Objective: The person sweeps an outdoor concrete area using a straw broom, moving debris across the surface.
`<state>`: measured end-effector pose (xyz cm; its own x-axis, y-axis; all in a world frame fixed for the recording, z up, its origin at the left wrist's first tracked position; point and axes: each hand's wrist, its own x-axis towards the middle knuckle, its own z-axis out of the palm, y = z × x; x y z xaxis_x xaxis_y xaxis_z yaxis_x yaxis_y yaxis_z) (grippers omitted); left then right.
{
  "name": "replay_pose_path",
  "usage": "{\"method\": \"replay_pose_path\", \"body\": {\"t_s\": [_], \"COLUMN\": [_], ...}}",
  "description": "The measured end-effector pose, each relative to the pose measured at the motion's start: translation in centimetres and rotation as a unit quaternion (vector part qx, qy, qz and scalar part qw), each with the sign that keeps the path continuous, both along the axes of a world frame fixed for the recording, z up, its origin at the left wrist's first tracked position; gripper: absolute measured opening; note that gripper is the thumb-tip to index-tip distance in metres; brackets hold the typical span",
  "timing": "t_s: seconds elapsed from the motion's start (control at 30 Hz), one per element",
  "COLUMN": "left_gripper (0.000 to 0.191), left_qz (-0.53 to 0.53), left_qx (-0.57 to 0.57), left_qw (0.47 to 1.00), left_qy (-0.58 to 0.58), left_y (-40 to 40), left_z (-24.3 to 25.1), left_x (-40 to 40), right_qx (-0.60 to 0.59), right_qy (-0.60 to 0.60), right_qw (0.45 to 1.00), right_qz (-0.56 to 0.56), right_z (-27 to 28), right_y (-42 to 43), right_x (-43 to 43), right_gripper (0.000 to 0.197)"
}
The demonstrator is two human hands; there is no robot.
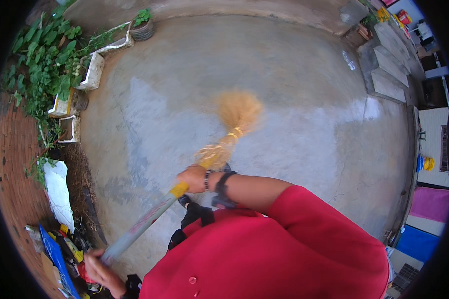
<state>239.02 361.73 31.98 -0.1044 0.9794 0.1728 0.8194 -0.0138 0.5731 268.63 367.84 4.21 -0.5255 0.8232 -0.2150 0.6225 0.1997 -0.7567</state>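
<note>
A straw broom [224, 144] slants across the view, its bristle head blurred over the concrete floor [303, 67]. My right hand [194, 178] grips the yellow-wrapped lower part of its pale handle, close below the straw binding. At the lower left, my left hand [99, 267] closes around the handle's upper end. Whether the bristles touch the floor cannot be made out. A dark shoe [184, 201] shows just under the handle.
Leafy plants [45, 56] grow from white foam boxes [93, 71] along the left brick paving [15, 149]. A planter pot [143, 30] stands at the upper left. Concrete steps [387, 67] rise at the right. A blue panel [58, 258] and clutter lie at the lower left.
</note>
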Motion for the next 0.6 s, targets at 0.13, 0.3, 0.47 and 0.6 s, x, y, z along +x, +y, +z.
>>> {"method": "replay_pose_path", "body": {"t_s": [0.13, 0.3, 0.47, 0.6], "left_gripper": [0.033, 0.024, 0.026, 0.029], "left_qz": [-0.171, -0.288, -0.25, -0.16], "left_qx": [-0.119, -0.203, -0.234, -0.157], "left_qw": [0.978, 0.93, 0.927, 0.96], "left_qy": [-0.014, -0.102, -0.154, -0.168], "left_y": [4.4, 6.6, 5.9, 4.0], "left_z": [-4.6, -7.7, -6.0, -2.9], "left_x": [9.9, 19.6, 18.8, 15.0], "right_qx": [-0.068, -0.177, -0.133, -0.05], "right_qy": [-0.061, -0.179, -0.166, -0.143], "right_qw": [0.992, 0.963, 0.971, 0.986], "right_qz": [-0.085, -0.098, -0.107, -0.071], "right_z": [-4.0, -2.1, 1.8, 4.0], "right_y": [-6.7, -12.4, -11.7, -8.0], "right_x": [12.2, 22.7, 23.7, 20.8], "right_gripper": [0.021, 0.029, 0.031, 0.028]}}
